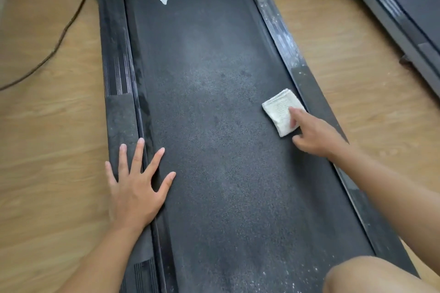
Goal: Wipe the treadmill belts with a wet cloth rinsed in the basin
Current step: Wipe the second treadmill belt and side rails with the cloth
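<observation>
Folded cloth [282, 112] lies at the belt's [214, 102] right edge; right hand [314, 135] only presses 1 finger on it, no grip. Left hand [138, 188] spread flat on the belt's left edge. Soft, light, probably floppy, so I'd palm it flat.

Cloth [278, 109] on belt [202, 102], near right edge; second treadmill [409, 14] farther right.

treadmill belt [209, 102]: black rubbery sheet, matt, finely grained, dusty grey in patches
cloth [281, 112]: white terry, nubbly, folded
side rails [283, 38]: dark, semi-glossy, ribbed, scuffed white
floor [345, 38]: pale wood-grain boards, smooth
</observation>
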`<control>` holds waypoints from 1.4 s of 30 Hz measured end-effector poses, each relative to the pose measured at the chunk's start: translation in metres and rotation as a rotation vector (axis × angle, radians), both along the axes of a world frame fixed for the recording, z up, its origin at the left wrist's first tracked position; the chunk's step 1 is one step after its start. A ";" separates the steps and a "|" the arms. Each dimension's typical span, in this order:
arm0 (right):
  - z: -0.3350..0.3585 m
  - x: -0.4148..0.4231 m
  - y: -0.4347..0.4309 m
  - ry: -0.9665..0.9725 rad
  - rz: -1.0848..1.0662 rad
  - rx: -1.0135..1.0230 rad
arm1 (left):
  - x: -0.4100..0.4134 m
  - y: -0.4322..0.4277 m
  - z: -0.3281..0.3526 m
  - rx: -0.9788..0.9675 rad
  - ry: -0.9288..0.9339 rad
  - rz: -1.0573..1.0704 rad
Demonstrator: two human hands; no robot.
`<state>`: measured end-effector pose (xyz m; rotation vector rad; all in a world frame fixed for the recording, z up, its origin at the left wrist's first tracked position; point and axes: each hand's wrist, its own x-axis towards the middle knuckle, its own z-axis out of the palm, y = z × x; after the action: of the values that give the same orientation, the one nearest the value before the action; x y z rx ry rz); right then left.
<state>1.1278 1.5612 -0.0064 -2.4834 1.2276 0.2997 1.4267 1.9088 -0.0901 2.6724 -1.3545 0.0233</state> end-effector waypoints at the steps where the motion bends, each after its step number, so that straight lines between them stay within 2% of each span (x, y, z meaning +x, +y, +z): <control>1: -0.002 0.002 -0.001 -0.041 -0.047 -0.065 | 0.000 -0.001 0.000 -0.003 -0.003 0.003; 3: -0.007 0.017 -0.016 -0.132 -0.077 -0.190 | 0.001 -0.002 0.001 0.007 -0.006 0.008; 5: -0.013 0.033 -0.027 -0.227 -0.029 -0.146 | 0.000 -0.002 0.001 0.037 0.001 0.004; 7: -0.031 0.039 -0.028 -0.126 0.088 -0.032 | 0.001 -0.001 -0.001 0.045 -0.009 0.003; 9: -0.056 0.032 -0.031 0.004 0.109 -0.078 | 0.002 -0.001 -0.003 0.035 -0.015 -0.008; 14: -0.074 0.050 -0.018 -0.085 -0.231 -0.186 | 0.000 -0.001 -0.006 0.025 -0.028 0.009; 18: -0.071 0.095 0.013 -0.032 -0.320 -0.207 | 0.001 -0.002 -0.004 0.054 -0.035 -0.010; 20: -0.065 0.131 0.042 -0.012 -0.223 -0.187 | 0.000 -0.001 -0.001 0.067 -0.016 -0.023; 22: -0.061 0.182 0.080 -0.074 -0.066 -0.180 | 0.001 -0.002 0.002 0.027 0.016 -0.029; 25: -0.069 0.257 0.156 -0.171 0.233 -0.193 | 0.004 -0.001 -0.001 -0.222 0.209 0.055; 27: -0.068 0.272 0.195 -0.197 0.437 -0.197 | 0.011 0.002 -0.001 -0.383 0.375 0.146; 29: -0.068 0.246 0.197 -0.172 0.605 -0.227 | 0.015 0.012 -0.001 -0.331 0.427 0.141; 31: -0.067 0.199 0.169 -0.158 0.678 -0.204 | 0.028 0.019 0.008 -0.114 0.394 0.057; 33: -0.063 0.142 0.122 -0.105 0.503 -0.212 | 0.041 0.026 0.025 0.162 0.436 -0.056; 36: -0.060 0.057 0.041 -0.044 0.031 -0.189 | 0.065 0.020 0.054 0.500 0.515 -0.193; 39: -0.061 0.019 0.018 -0.044 -0.266 -0.173 | 0.066 0.017 0.054 0.510 0.502 -0.211; 41: -0.061 0.055 0.037 -0.072 -0.453 -0.143 | 0.060 0.017 0.049 0.464 0.501 -0.156; 42: -0.057 0.085 0.055 -0.089 -0.480 -0.129 | 0.057 0.016 0.049 0.459 0.506 -0.143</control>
<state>1.2131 1.6165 -0.0630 -2.1788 1.7926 -0.0167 1.4842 1.9249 -0.0406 2.6167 -1.4948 -1.0168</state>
